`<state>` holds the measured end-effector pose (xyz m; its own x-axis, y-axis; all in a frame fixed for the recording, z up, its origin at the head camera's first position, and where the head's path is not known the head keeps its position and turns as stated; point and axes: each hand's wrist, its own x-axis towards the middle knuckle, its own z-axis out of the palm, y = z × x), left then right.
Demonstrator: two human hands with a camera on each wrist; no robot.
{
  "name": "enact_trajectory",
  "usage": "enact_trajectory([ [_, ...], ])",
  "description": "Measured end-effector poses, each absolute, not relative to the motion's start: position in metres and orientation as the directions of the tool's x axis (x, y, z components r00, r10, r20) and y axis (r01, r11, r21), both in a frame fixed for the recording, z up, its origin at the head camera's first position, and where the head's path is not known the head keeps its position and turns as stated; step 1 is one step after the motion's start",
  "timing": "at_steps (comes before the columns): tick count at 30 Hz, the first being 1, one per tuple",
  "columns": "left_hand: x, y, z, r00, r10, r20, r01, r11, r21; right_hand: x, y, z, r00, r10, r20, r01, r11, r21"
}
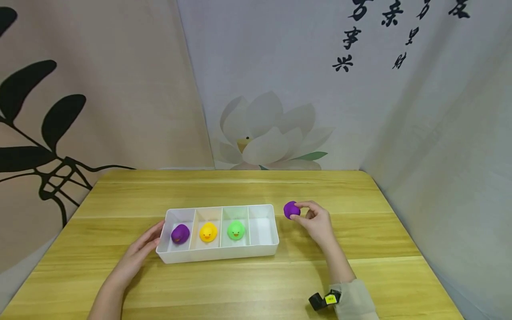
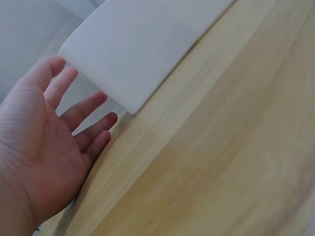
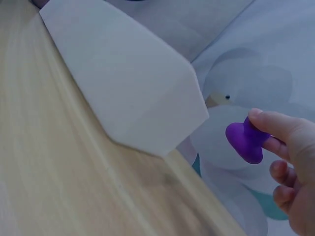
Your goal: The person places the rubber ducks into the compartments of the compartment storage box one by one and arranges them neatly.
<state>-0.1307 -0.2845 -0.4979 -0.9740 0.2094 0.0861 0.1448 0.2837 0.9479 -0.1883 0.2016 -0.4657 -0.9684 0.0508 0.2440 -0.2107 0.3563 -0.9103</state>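
Note:
A white box (image 1: 216,254) with a row of several compartments stands on the table. In its leftmost compartment lies a purple rubber duck (image 1: 180,234), then a yellow duck (image 1: 208,232) and a green duck (image 1: 236,230); the rightmost compartment holds nothing. My left hand (image 1: 138,252) rests against the box's left end with fingers extended, thumb near the rim in the left wrist view. Past the box's right end, my right hand (image 1: 316,221) pinches another purple rubber duck (image 3: 247,140) between thumb and index finger, apart from the box.
The wooden table (image 1: 224,289) reaches back to a curtain (image 1: 272,66) printed with a lotus and dark characters. More cloth hangs at left and right. A small black device with a yellow label (image 1: 330,299) sits at my right wrist by the sleeve.

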Motion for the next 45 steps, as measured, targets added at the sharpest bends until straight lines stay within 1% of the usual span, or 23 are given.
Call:
enact_trajectory([
  [3, -0.131, -0.285, -0.498, -0.975, 0.210, 0.080, 0.139, 0.286, 0.948, -0.184, 0.196, -0.455, -0.969, 0.033, 0.243, -0.218, 0.344, -0.913],
  [10, -0.131, -0.284, -0.496, -0.971, 0.220, 0.096, 0.154, 0.264, 0.952, -0.164, 0.178, -0.415, -0.962, -0.024, 0.273, -0.265, 0.334, -0.905],
  [19, -0.130, -0.282, -0.495, -0.976, 0.202, 0.083, 0.136, 0.269, 0.953, -0.161, 0.165, -0.403, -0.965, -0.120, 0.235, -0.262, 0.312, -0.913],
  [26, -0.131, -0.283, -0.496, -0.974, 0.209, 0.087, 0.142, 0.266, 0.953, -0.162, 0.153, -0.397, -0.960, -0.205, 0.188, -0.252, 0.351, -0.902],
  [29, -0.131, -0.284, -0.497, -0.973, 0.211, 0.088, 0.144, 0.264, 0.954, -0.163, 0.148, -0.396, -0.955, -0.240, 0.176, -0.256, 0.365, -0.895],
  [36, -0.132, -0.285, -0.498, -0.977, 0.200, 0.069, 0.123, 0.273, 0.954, -0.185, 0.146, -0.437, -0.947, -0.284, 0.154, -0.265, 0.413, -0.871],
  [41, -0.132, -0.285, -0.498, -0.978, 0.199, 0.064, 0.120, 0.283, 0.952, -0.190, 0.144, -0.444, -0.930, -0.332, 0.154, -0.288, 0.403, -0.869],
  [45, -0.132, -0.285, -0.497, -0.979, 0.193, 0.059, 0.114, 0.289, 0.950, -0.194, 0.142, -0.451, -0.908, -0.378, 0.182, -0.338, 0.402, -0.851],
])
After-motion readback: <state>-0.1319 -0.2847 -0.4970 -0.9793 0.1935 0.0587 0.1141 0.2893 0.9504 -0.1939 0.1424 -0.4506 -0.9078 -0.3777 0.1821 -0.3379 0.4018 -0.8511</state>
